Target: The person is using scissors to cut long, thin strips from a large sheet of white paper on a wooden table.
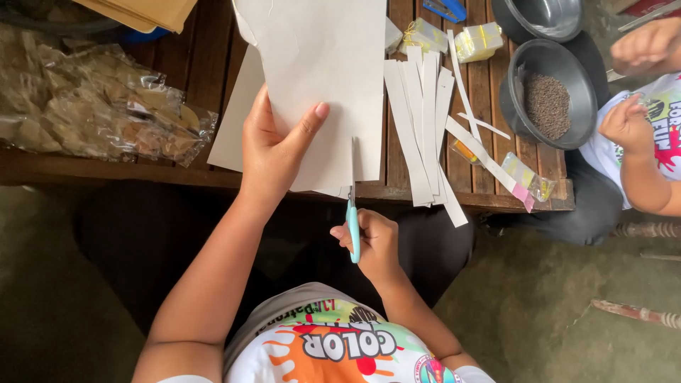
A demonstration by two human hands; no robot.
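Paper sheet on table; cut strips right; bowl farther right.

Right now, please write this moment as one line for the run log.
left hand: holds grey paper sheet | right hand: holds scissors, blades in sheet's lower edge | cut strips: on wooden table

A low wooden slat table of dark brown boards fills the upper half of the view, its front edge running from 9 o'clock to 3 o'clock. Below it, from 7 o'clock round to 4 o'clock, lies a grey, mottled floor, apparently bare concrete or packed earth. Soft, even daylight falls across the boards without hard shadows. At 4 o'clock a thin pale stick rests on the ground.
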